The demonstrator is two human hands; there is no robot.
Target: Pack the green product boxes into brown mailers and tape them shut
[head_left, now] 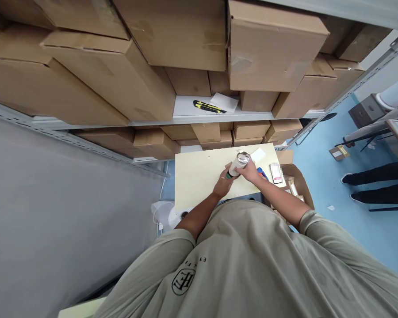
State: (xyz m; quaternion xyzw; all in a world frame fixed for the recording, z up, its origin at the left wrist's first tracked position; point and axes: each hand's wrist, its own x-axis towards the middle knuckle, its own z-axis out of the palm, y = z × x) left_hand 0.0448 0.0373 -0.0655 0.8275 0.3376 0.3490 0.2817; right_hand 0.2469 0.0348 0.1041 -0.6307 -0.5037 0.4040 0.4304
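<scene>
- can (238,164): small cylinder, pale body, shiny silver top, dark green band at the bottom end.
- pose: tilted, silver end up and away from the person, green end down toward them.
- place: held over the far right part of the table (199,181), left hand (223,185) at the bottom end, right hand (250,171) around the side.
- open or sealed: can't tell.

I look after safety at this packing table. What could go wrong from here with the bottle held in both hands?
1. The bottle, tilted above the table between the left hand and right hand, might slip and fall or roll off.
2. The right forearm passes close by the small packet near the table's edge; a sweep could knock it into the open box beside it.
</scene>
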